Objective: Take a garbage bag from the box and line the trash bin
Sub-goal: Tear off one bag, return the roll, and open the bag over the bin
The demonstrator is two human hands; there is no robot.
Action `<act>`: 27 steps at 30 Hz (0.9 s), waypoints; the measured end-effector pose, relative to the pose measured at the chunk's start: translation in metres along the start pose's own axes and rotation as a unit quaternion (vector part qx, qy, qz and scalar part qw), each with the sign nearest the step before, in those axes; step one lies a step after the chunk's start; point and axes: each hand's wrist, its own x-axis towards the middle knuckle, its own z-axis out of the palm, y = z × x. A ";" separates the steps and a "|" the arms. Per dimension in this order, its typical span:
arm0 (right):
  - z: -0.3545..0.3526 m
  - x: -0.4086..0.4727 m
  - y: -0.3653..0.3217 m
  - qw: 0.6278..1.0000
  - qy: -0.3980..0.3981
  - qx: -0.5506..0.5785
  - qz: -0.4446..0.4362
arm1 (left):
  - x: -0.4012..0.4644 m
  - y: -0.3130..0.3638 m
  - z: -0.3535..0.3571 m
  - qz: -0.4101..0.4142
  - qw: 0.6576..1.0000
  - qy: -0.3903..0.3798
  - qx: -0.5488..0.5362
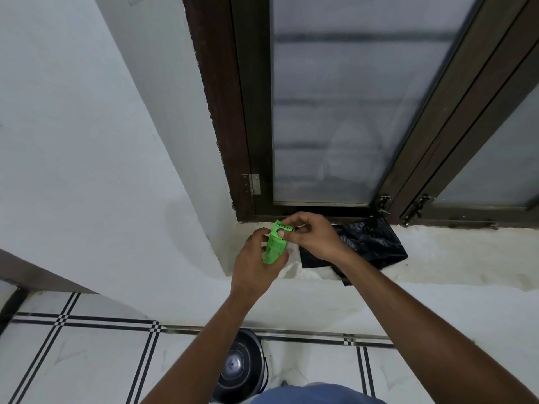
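From the head view, my left hand (pixel 256 258) wraps the green box (pixel 275 242) at the left end of the window sill (pixel 452 252), fingers curled round its body. My right hand (pixel 309 234) pinches the box's top flap — black lettering there, too blurred to be sure of. A black garbage bag (pixel 376 243) lies on the sill just behind my right wrist. The dark trash bin (pixel 242 371) stands on the tiled floor (pixel 87 360) below.
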 end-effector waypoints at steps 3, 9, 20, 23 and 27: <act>-0.006 0.005 -0.004 0.999 -0.021 -0.035 0.000 | 0.000 0.003 0.005 0.012 1.000 0.024 0.012; -0.016 0.013 -0.019 0.989 -0.041 -0.137 -0.034 | -0.002 0.007 0.006 0.030 0.999 0.031 -0.004; -0.027 0.023 -0.031 0.987 -0.135 -0.063 0.059 | 0.001 -0.001 0.005 0.015 1.000 0.019 -0.011; -0.031 0.024 -0.030 0.983 -0.152 -0.013 0.105 | 0.001 -0.002 0.006 0.013 1.000 0.017 -0.014; -0.033 0.026 -0.032 0.978 -0.165 -0.011 0.127 | 0.002 -0.002 0.005 0.019 1.000 0.012 -0.015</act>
